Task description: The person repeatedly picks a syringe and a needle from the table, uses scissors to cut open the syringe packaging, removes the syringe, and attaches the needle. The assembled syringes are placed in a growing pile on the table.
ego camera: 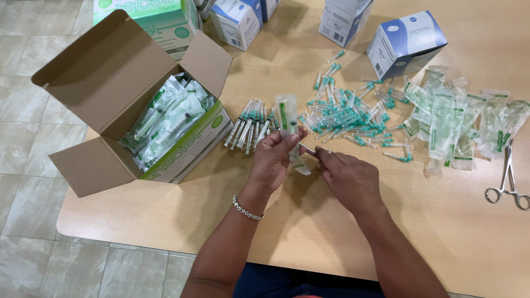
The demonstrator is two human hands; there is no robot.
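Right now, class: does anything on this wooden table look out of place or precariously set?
The open cardboard box of wrapped syringes overhangs the wooden table at its left corner, flaps out over the tiled floor. Nothing looks spilled or damaged.

Light tan wooden bench (pixel 309 232): pale wood grain
Open brown cardboard box (pixel 105 72): green-and-white printed side
Clear plastic syringe packet (pixel 287 118): green stripe
Loose capped needles (pixel 353 118): teal caps
Small cartons (pixel 406 41): white and blue
Metal scissors (pixel 508 176): silver
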